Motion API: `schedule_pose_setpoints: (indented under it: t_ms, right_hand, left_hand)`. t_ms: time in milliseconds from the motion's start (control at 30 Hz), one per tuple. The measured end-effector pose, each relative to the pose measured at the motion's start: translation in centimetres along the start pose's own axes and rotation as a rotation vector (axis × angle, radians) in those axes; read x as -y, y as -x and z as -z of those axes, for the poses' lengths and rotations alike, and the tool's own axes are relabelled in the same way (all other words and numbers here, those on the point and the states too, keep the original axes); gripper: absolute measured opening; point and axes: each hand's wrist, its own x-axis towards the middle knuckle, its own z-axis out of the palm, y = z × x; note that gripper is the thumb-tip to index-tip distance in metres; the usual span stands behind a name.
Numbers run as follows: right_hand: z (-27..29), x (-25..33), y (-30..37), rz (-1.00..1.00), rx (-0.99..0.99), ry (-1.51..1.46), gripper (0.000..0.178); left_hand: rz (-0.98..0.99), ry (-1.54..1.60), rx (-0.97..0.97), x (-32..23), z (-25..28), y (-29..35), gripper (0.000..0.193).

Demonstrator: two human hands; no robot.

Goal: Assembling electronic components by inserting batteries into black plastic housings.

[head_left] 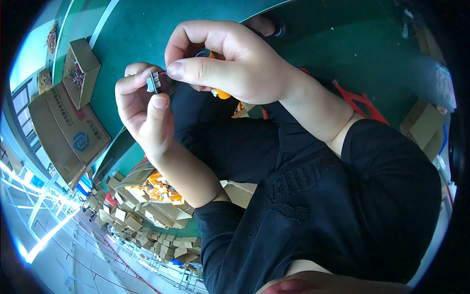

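My left hand (147,112) is closed, pinching a small circuit board (153,82) with pale connectors on it between thumb and fingertips. Just to its right, my right hand (230,63) is closed too, with thumb and forefinger pressed on a thin wire (163,73) that meets the board's edge. An orange part (222,93) shows below the right palm, tucked under the curled fingers. More of its shape is hidden by the hand. I cannot tell whether the wire is joined to the board.
An open cardboard box (147,208) of orange parts stands by my left forearm. Further left are a large closed carton (73,132) and a box with small dark reddish pieces (78,73). A red stool-like frame (362,103) is at right, on the green floor (313,44).
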Motion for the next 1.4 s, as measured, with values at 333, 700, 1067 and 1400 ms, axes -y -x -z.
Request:
schedule_pose_setpoints:
  t_ms: [333, 700, 1067, 1400]
  right_hand:
    - [0.6, 0.1, -0.2, 0.066, -0.023, 0.184, 0.006]
    - [1.0, -0.4, -0.5, 0.074, -0.05, 0.193, 0.007]
    - [0.8, -0.6, -0.5, 0.095, -0.043, 0.23, 0.007]
    - [0.9, -0.2, -0.4, 0.074, -0.032, 0.182, 0.006]
  left_hand:
    - [0.021, -0.021, 0.002, 0.0, 0.3, 0.1, 0.036]
    - [0.068, -0.006, 0.023, 0.0, 0.4, -0.1, 0.036]
    - [0.087, -0.001, 0.009, 0.0, 0.5, 0.1, 0.035]
    - [0.118, 0.049, 0.006, 0.0, 0.5, 0.1, 0.036]
